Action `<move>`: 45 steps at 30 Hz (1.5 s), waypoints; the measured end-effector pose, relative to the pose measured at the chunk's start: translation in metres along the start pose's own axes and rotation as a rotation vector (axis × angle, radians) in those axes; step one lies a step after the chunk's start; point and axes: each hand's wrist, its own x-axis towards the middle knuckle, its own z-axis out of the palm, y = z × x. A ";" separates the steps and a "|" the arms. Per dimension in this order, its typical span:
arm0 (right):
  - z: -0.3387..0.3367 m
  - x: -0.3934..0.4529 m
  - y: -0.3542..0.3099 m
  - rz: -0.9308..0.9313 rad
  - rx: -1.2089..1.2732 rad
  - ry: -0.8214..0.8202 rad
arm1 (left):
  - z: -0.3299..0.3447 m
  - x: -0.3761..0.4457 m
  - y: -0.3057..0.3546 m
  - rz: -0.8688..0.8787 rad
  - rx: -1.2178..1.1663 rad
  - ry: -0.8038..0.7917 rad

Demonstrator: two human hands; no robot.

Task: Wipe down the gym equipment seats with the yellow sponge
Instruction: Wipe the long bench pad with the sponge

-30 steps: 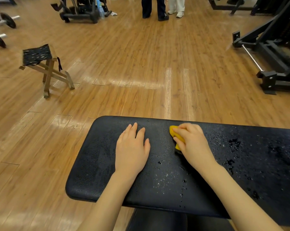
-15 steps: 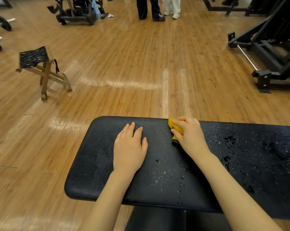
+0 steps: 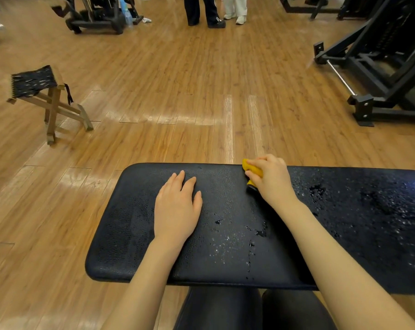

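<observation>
A black padded bench seat [image 3: 135, 225] stretches across the lower half of the view, wet with droplets and small puddles in its middle and right part. My right hand [image 3: 272, 179] grips the yellow sponge [image 3: 251, 170] at the seat's far edge, fingers curled over it; only the sponge's left side shows. My left hand [image 3: 176, 207] lies flat on the seat to the left of the sponge, fingers straight, holding nothing.
A small wooden folding stool [image 3: 44, 98] with a black woven top stands on the wooden floor at left. A black weight machine frame [image 3: 373, 75] sits at right. Two people's legs [image 3: 213, 10] and more equipment [image 3: 99, 15] are at the far end.
My right hand has slid the sponge away from me, from the seat's middle to its far edge. My left hand has stayed flat in place.
</observation>
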 end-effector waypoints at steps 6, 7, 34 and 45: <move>-0.016 -0.047 0.018 -0.097 0.024 -0.021 | -0.001 0.000 0.000 -0.010 -0.020 -0.008; -0.017 -0.047 0.020 -0.106 0.025 -0.036 | 0.000 -0.001 0.000 -0.010 -0.019 -0.003; -0.019 -0.057 0.019 0.005 0.014 0.022 | -0.011 -0.004 0.001 -0.057 -0.068 -0.080; -0.027 -0.122 0.016 -0.097 0.050 0.016 | -0.015 -0.007 0.003 -0.052 -0.070 -0.100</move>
